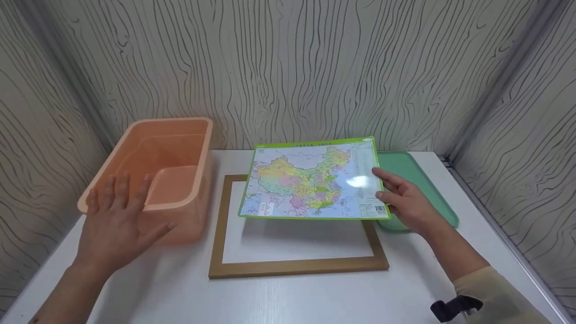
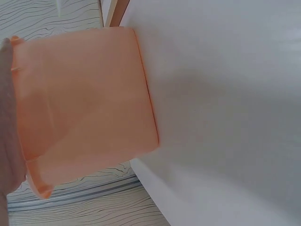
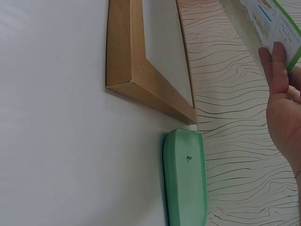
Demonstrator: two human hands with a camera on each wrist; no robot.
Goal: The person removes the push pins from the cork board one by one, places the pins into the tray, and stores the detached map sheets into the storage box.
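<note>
My right hand (image 1: 390, 191) pinches the right edge of a green-bordered map board (image 1: 310, 180), fingers on top, and holds it tilted in the air over a wooden picture frame (image 1: 297, 266) that lies flat on the white table (image 1: 288, 297). In the right wrist view the fingers (image 3: 275, 70) lie along the map board's (image 3: 277, 19) edge, above the frame (image 3: 124, 56). My left hand (image 1: 119, 211) hovers with spread, straight fingers just in front of an orange plastic bin (image 1: 166, 148), holding nothing. The bin's outer wall (image 2: 84, 103) fills the left wrist view.
A green tray (image 1: 416, 175) lies upside down at the table's back right, beside the frame; its underside (image 3: 186, 183) shows in the right wrist view. Wood-grain patterned walls close in the back and both sides. Bare white tabletop (image 2: 225, 94) spreads in front.
</note>
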